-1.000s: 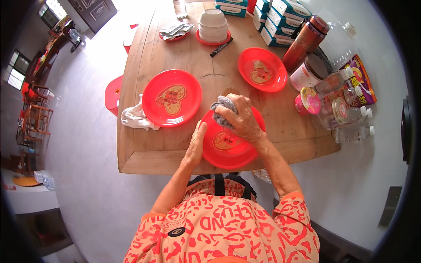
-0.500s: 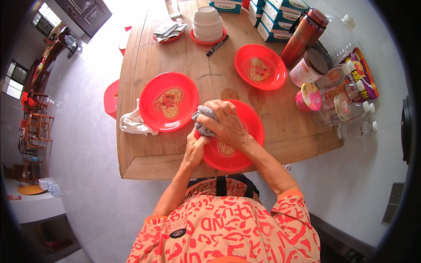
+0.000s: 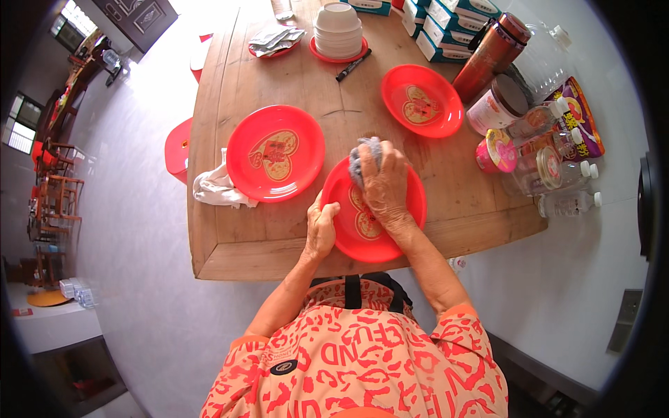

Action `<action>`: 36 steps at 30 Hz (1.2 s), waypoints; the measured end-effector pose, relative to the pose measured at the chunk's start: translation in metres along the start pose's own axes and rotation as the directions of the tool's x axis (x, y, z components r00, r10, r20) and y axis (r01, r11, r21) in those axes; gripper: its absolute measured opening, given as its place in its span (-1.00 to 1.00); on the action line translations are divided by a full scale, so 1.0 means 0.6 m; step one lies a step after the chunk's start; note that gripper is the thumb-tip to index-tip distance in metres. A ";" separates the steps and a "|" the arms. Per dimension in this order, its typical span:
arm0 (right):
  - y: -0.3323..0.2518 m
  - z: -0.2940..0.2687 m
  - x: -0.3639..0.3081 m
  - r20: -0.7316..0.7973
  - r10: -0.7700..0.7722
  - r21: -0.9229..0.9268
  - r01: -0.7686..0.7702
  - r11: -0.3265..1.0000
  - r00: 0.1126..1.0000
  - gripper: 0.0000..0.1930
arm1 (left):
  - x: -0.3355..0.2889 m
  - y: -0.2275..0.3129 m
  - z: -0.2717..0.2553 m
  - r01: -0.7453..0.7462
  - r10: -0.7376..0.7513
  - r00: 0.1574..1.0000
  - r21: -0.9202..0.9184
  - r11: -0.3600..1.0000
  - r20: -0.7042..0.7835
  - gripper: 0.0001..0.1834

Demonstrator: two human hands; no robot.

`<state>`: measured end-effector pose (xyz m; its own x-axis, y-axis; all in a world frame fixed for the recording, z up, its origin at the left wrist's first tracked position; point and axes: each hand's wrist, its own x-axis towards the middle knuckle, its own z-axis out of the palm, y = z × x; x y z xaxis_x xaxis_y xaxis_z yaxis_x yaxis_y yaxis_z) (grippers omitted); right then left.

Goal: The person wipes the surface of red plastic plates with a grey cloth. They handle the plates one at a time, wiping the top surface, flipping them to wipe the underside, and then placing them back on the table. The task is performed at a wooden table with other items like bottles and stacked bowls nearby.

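Note:
A round red plate point(image 3: 339, 230) with a gold heart-shaped print lies in front of me at the table's near edge. My left hand point(image 3: 321, 228) grips its left rim, thumb on top and fingers beneath. In my right hand point(image 3: 385, 182) is a crumpled grey cloth point(image 3: 357, 166), pressed against the plate's far rim. Left of these sits a larger-looking red plate point(image 3: 242, 150) with a like print, partly over a white cloth point(image 3: 217, 187). Another red plate point(image 3: 446, 104) rests to the far right.
White bowls point(image 3: 338, 33) are stacked on a red dish at the back, near a black marker point(image 3: 353, 65) and some silver packets point(image 3: 277, 40). Along the right stand a copper-coloured flask point(image 3: 490, 56), a tub point(image 3: 496, 104), a pink cup point(image 3: 496, 151), several clear bottles point(image 3: 571, 203) and stacked boxes point(image 3: 446, 35).
My right hand has moved the grey cloth from the plate's left rim rightward and away to its far rim. My left hand has shifted slightly right along the left rim.

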<state>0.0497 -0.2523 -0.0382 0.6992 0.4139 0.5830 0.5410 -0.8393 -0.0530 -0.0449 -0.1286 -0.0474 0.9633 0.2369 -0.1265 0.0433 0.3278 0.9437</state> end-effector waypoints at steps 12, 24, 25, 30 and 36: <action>-0.038 -0.025 -0.010 0.076 -0.220 0.441 0.165 0.882 0.973 -0.36 | 0.005 -0.008 -0.004 -0.048 0.069 0.990 0.166 0.985 -0.120 -0.38; 0.003 -0.021 -0.016 0.057 0.097 -0.141 -0.088 0.986 0.994 -0.44 | -0.001 -0.024 0.000 -0.079 0.112 0.983 0.211 0.974 -0.147 -0.44; -0.006 -0.018 -0.016 0.092 0.112 -0.109 -0.102 0.989 0.989 -0.44 | 0.000 -0.027 -0.004 -0.059 0.082 0.989 0.191 0.980 -0.119 -0.44; -0.062 -0.035 -0.028 0.146 -0.083 0.256 0.043 0.966 0.986 -0.42 | -0.006 -0.007 0.003 -0.081 0.114 0.985 0.239 0.968 -0.128 -0.48; -0.060 -0.044 -0.027 0.134 -0.038 0.756 -0.077 0.650 0.990 -0.58 | -0.005 -0.009 0.003 -0.157 0.181 0.973 0.164 0.974 -0.143 -0.53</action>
<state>0.0065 -0.2382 -0.0245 0.7344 0.4890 0.4707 0.6511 -0.3116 -0.6921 -0.0473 -0.1329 -0.0517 0.9071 0.4210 0.0039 -0.0656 0.1322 0.9890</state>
